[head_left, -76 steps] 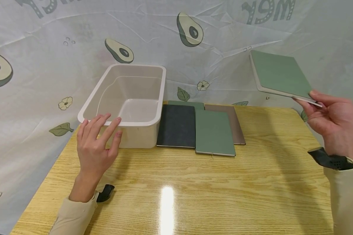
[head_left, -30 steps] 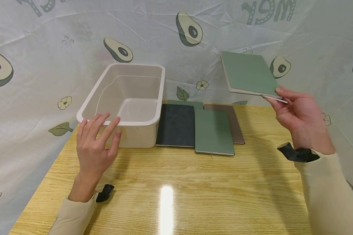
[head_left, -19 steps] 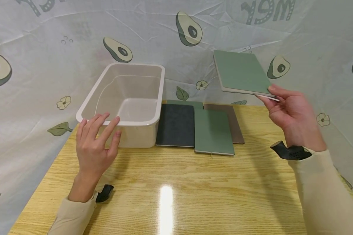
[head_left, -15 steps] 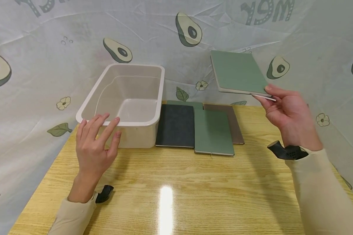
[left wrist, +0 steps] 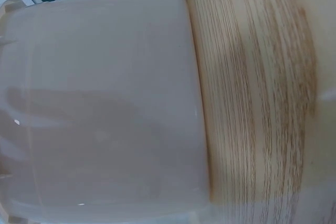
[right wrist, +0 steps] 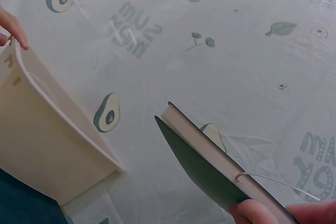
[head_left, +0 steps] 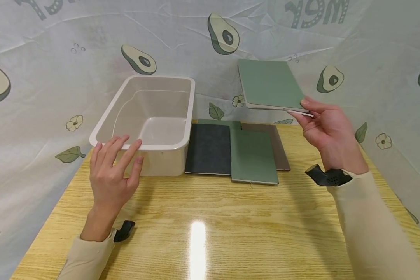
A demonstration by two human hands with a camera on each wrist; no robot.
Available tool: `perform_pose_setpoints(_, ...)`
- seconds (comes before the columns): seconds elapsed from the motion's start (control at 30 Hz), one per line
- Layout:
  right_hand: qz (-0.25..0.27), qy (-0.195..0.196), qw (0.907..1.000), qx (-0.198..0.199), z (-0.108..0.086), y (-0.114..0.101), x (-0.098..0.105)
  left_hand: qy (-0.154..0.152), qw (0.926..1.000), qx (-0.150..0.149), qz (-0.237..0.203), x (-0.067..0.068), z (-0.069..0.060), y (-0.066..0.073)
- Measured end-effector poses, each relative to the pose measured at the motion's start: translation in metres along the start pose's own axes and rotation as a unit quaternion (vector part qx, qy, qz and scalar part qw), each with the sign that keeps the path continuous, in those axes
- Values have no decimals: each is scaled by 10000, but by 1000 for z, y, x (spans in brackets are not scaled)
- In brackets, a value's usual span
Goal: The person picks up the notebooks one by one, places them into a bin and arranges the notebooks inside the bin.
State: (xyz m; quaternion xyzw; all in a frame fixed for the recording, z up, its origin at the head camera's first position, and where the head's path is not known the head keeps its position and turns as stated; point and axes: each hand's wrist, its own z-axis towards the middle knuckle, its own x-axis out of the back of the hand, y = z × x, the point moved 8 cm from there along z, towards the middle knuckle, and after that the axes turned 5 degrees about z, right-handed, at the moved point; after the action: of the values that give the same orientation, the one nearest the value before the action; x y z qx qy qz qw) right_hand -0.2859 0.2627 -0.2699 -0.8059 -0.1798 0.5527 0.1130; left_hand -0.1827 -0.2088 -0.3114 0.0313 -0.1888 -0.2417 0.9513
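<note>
My right hand pinches a green notebook by its near right corner, thumb on top, holding it above the table's back edge. In the right wrist view this notebook shows its pale page edge and a thin ribbon. The left hand rests with spread, slightly bent fingertips at the near rim of a beige bin. The left wrist view is mostly filled by the bin's outer wall. Right of the bin lie a black notebook and another green notebook, which partly covers a brown one.
Behind the black notebook, part of a further green notebook shows. A pale curtain with avocado prints hangs behind the wooden table. The bin stands at the table's back left, with its bare floor visible.
The right hand has carried the green notebook leftward, from the far right to above the lying notebooks. The left hand and the bin have stayed in place.
</note>
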Motion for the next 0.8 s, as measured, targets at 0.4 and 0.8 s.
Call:
perform_pose_setpoints(0.4, -181, -48, 9998, -84, 3, 21, -12, -8, 10000, 20, 10, 0, 0, 0)
perform_pose_setpoints(0.8, -563, -316, 9979, -104, -1, 51, -30, -45, 10000, 51, 34, 0, 0, 1)
